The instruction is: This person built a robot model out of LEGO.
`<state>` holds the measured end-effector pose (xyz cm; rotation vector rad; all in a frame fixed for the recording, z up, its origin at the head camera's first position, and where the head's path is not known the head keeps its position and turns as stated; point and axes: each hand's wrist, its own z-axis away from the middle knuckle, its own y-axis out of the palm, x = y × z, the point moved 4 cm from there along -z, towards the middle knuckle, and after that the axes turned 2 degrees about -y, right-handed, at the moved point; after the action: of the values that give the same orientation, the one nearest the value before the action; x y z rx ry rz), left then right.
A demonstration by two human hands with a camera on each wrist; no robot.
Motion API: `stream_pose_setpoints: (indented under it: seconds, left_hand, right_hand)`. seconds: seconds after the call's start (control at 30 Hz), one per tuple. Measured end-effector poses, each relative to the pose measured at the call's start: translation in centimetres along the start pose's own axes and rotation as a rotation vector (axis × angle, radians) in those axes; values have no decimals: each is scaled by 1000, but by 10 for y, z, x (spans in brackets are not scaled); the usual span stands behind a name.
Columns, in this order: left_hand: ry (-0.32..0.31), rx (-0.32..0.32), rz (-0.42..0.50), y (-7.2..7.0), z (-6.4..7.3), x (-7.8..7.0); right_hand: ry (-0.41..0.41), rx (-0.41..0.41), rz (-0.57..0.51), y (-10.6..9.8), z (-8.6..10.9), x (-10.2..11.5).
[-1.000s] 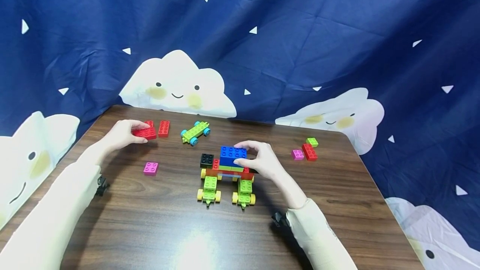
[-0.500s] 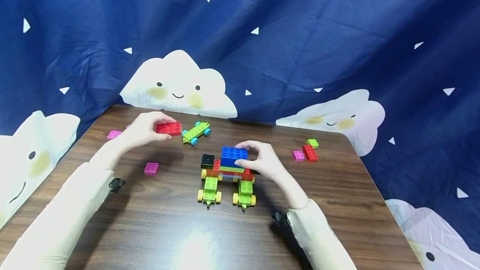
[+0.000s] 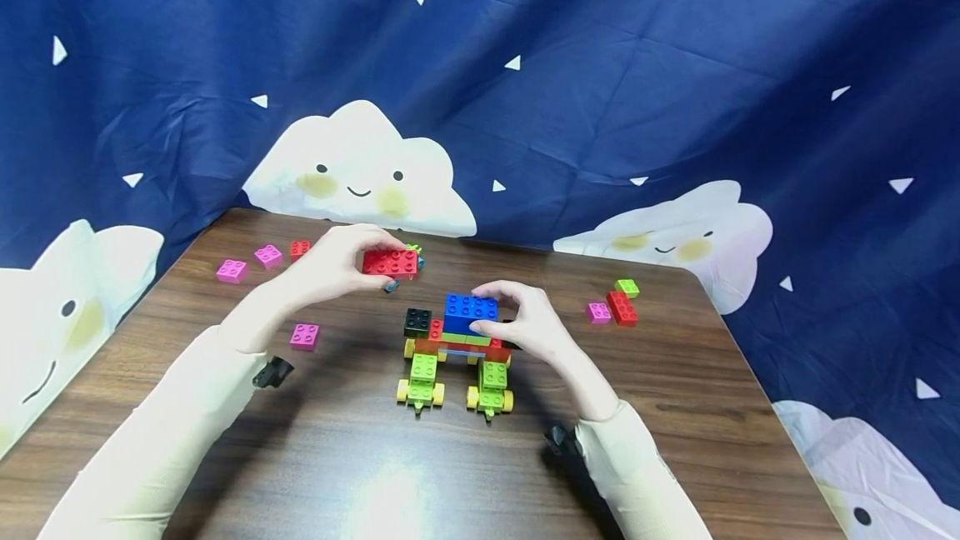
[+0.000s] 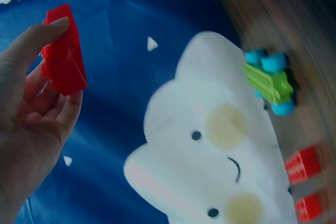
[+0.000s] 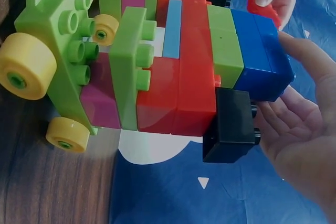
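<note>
My left hand [image 3: 341,267] pinches a red building brick [image 3: 390,263] by its ends, held up off the table, with thumb [image 4: 50,31] and fingers round it in the left wrist view. My right hand [image 3: 531,322] grips the blue bricks [image 3: 470,312] on top of a built vehicle. That vehicle has red bricks [image 5: 197,72], lime bricks [image 5: 226,51], black bricks [image 5: 231,127] at its sides, and lime wheeled bases [image 3: 422,380] with yellow wheels. A lime base with blue wheels [image 4: 270,80] is mostly hidden behind the left hand's brick in the head view.
Pink bricks [image 3: 232,271] and a red brick [image 3: 299,249] lie at the back left. Another pink brick [image 3: 304,337] lies nearer. At the right are a red brick [image 3: 621,307], a pink brick [image 3: 598,312] and a lime brick [image 3: 627,287]. A blue curtain [image 3: 525,107] hangs behind.
My left hand has lifted the red brick from the back left and carried it right, in front of the blue-wheeled base. My right hand has stayed on the blue bricks.
</note>
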<state>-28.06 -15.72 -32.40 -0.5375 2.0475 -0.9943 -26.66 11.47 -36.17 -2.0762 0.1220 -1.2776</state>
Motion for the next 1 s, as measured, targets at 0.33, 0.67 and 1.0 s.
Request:
stream_pose_setpoints:
  seconds: [0.33, 0.67, 1.0]
  left_hand:
    - [57, -8, 63, 15, -9, -24]
    - [104, 9, 127, 27, -14, -46]
    - [120, 59, 164, 41, -17, -53]
  right_hand:
    - [-37, -26, -7, -2, -5, 12]
    - [-123, -77, -12, -4, -10, 27]
    - [-120, -80, -28, -3, -12, 30]
